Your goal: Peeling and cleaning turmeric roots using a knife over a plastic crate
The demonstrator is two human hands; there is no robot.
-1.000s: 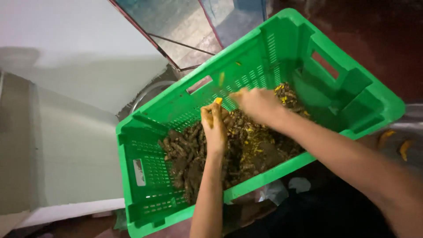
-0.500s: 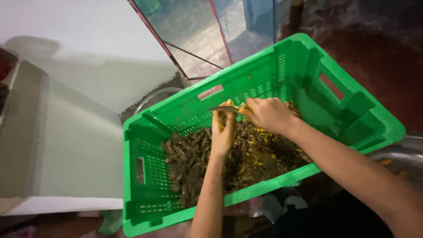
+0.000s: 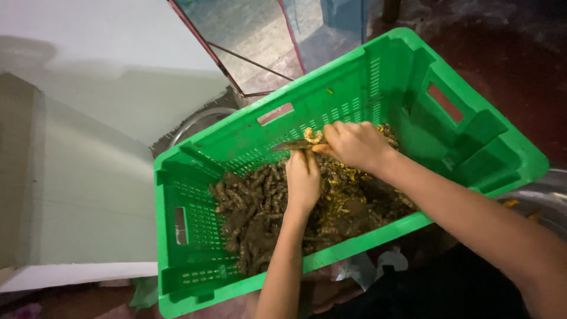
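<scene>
A green plastic crate sits tilted in front of me, with a heap of muddy brown roots and yellow peelings on its bottom. My left hand reaches up from below and pinches a small yellow root piece at its fingertips. My right hand comes in from the right and grips a small knife, whose blade points left and rests against that piece. Both hands meet over the middle of the crate, above the heap.
A white panel stands left of the crate. A round metal basin rim shows behind the crate's far wall, and another metal rim lies at the right. A red-framed screen leans at the top, with dark floor beyond.
The view has shifted, so the crate sits more to the right. Both hands stay together over the heap, and the knife blade now shows to the left of the fingers.
</scene>
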